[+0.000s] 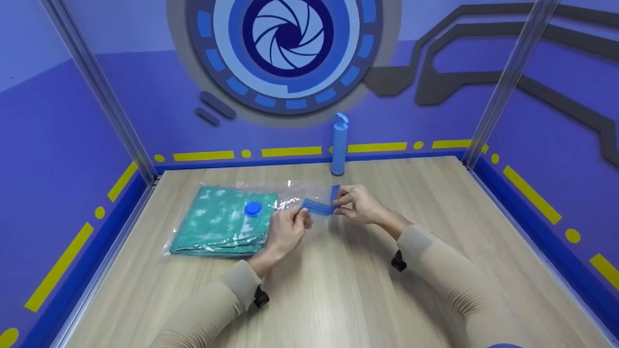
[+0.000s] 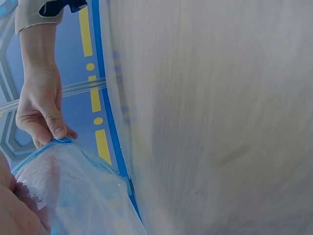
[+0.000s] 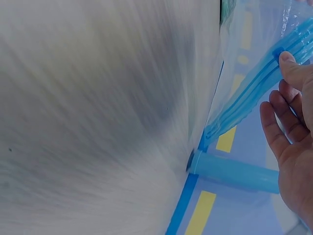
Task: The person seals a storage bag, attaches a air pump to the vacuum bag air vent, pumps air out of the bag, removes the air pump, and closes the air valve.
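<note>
A clear vacuum storage bag [image 1: 300, 190] lies on the left of the table, with folded green-and-white cloth [image 1: 217, 217] inside and a round blue valve [image 1: 252, 209] on top. Its open-end edge carries a blue zip strip [image 1: 317, 208], raised above the table. My left hand [image 1: 285, 229] pinches the strip's near end between thumb and curled fingers. Farther along, my right hand [image 1: 360, 205] grips the same strip. The right wrist view has the right thumb at a small blue slider [image 3: 278, 52] on the zip, with the other fingers loosely curled below.
A blue hand pump [image 1: 339, 150] stands upright at the table's back edge, beyond the right hand. Blue-purple panels [image 1: 130, 101] wall the wooden table [image 1: 338, 290] at the back and both sides. Black wrist cameras [image 1: 261, 296] hang under both cuffs.
</note>
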`<action>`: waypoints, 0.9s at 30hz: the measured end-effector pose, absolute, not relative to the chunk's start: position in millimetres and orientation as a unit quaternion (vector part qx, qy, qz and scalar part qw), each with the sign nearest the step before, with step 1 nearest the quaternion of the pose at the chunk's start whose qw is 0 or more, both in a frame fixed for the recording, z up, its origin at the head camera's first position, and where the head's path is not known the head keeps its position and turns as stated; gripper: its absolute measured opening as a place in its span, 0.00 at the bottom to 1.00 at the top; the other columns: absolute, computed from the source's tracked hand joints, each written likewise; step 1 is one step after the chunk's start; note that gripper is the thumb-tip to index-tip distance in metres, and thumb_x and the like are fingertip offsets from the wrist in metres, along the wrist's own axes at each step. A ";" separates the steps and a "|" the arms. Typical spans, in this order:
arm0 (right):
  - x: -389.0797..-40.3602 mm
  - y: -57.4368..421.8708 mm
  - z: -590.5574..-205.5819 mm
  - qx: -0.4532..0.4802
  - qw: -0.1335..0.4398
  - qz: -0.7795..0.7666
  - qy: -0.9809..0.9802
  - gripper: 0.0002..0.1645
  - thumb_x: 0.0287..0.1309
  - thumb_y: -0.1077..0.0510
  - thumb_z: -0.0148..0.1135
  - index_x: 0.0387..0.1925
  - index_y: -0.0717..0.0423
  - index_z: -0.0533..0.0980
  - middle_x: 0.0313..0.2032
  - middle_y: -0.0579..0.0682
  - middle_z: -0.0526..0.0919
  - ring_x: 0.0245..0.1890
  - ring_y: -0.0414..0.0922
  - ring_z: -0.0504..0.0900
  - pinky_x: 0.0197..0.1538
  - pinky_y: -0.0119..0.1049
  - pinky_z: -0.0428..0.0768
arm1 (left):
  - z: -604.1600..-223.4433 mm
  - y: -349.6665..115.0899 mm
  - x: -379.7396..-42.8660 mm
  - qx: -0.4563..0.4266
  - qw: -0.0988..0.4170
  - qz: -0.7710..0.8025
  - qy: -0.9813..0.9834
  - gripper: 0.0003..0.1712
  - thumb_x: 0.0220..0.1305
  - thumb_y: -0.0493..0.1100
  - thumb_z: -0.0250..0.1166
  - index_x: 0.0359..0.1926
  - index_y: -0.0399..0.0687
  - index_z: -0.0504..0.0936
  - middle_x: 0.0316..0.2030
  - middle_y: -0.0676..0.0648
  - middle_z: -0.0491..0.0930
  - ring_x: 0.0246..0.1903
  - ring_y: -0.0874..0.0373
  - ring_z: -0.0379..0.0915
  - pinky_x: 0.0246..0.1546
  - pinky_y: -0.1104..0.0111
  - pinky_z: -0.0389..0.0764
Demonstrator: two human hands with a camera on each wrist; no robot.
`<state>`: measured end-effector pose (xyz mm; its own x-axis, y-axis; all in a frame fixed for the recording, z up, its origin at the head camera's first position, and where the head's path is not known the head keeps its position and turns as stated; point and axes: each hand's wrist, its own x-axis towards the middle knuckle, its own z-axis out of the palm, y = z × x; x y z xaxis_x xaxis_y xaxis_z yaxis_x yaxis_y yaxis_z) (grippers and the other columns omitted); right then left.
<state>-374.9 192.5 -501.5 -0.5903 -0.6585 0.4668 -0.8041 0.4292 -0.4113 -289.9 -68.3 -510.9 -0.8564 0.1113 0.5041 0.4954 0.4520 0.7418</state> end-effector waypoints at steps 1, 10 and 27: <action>-375.0 192.7 -501.8 0.435 0.118 0.307 -0.838 0.09 0.64 0.67 0.78 0.46 0.63 0.94 0.38 0.58 0.90 0.39 0.54 0.90 0.43 0.56 0.90 | -511.2 -68.5 -289.9 -0.183 0.198 -0.489 -0.830 0.16 0.84 0.36 0.64 0.35 0.39 0.91 0.29 0.44 0.94 0.29 0.52 0.93 0.34 0.65 0.92; -377.5 192.8 -503.2 0.441 0.129 0.302 -0.835 0.09 0.62 0.68 0.79 0.45 0.63 0.94 0.36 0.60 0.89 0.38 0.57 0.90 0.42 0.59 0.89 | -511.2 -69.8 -288.6 -0.185 0.208 -0.475 -0.835 0.16 0.83 0.36 0.64 0.35 0.41 0.91 0.30 0.45 0.94 0.30 0.54 0.93 0.35 0.65 0.93; -381.3 194.2 -504.4 0.444 0.144 0.295 -0.833 0.11 0.61 0.70 0.80 0.46 0.64 0.94 0.36 0.59 0.90 0.37 0.55 0.89 0.40 0.51 0.89 | -509.1 -72.3 -283.8 -0.196 0.218 -0.477 -0.829 0.15 0.84 0.37 0.63 0.36 0.42 0.90 0.31 0.45 0.94 0.31 0.56 0.93 0.36 0.66 0.93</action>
